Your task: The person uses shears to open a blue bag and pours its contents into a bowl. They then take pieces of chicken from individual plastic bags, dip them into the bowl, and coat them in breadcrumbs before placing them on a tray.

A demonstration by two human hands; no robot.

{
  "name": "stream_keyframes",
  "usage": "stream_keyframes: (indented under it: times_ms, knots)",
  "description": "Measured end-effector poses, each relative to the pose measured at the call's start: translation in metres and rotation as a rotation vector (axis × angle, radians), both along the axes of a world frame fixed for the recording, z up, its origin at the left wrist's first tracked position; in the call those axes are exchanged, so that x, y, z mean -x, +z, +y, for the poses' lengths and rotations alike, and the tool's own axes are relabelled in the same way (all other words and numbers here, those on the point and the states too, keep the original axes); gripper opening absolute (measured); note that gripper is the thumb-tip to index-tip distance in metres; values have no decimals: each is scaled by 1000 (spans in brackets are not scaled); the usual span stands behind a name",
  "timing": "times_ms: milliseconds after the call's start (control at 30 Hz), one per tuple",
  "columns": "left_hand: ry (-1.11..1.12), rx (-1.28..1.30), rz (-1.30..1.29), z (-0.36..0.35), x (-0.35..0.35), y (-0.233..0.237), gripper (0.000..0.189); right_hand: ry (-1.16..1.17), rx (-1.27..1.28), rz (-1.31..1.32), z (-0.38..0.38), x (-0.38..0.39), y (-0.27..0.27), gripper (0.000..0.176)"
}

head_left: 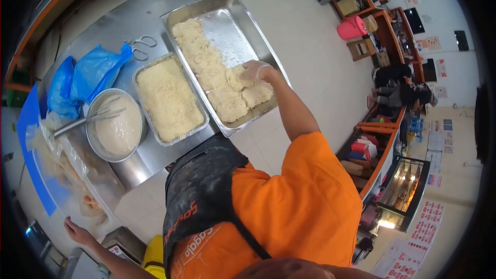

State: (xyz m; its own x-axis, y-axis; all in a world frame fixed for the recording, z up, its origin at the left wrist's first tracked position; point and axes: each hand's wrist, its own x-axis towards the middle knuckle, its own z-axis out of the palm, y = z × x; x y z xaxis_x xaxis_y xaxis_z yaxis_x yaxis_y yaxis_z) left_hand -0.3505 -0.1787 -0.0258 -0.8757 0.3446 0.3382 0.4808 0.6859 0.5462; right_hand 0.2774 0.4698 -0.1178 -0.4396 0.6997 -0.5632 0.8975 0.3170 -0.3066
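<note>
My right hand (258, 71), in a clear glove, is in the deep metal tray (275, 61), its fingers closed round the edge of a crumb-coated piece (236, 78). More coated pieces (199, 54) lie close together along the tray. My left hand (77, 231) is open and empty, held beside the plastic bag (64, 168). A smaller tray of pale crumbs (169, 97) stands beside the deep tray. Left of it, a metal bowl (118, 143) holds creamy batter, with a whisk (82, 123) resting in it.
A blue plastic bag (98, 75) and scissors (142, 46) lie on the steel table (111, 26). At the right are orange shelves (385, 129), a pink bin (352, 28), a lit display case (403, 183) and a person (408, 94) in dark clothes.
</note>
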Motion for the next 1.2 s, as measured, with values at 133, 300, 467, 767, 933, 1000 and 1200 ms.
stream_keyframes:
  times_ms: [133, 300, 467, 767, 933, 1000, 1200]
  knots:
    - [72, 15, -15, -4, -3, 3, 37, 23, 66, -61, 14, -4, -11, 56]
    - [81, 22, 25, 4, -6, 5, 41, 58, 123, -69, 17, -5, -1, 51]
    - [101, -88, -90, 4, -8, 6, 36, 58, 51, -120, 25, -9, -1, 48]
    - [90, -120, -44, -3, -12, 5, 32, -154, -268, 33, 21, 49, 80, 49]
    - [123, -181, 53, -4, -10, -9, 32, -80, -152, -187, 14, 39, 35, 56]
    - [74, -334, 41, -8, -14, -26, 36, -63, -204, -164, 33, 5, -2, 57]
    - [119, -765, -133, 8, -36, 12, 39, -70, -362, 285, -52, 166, 112, 23]
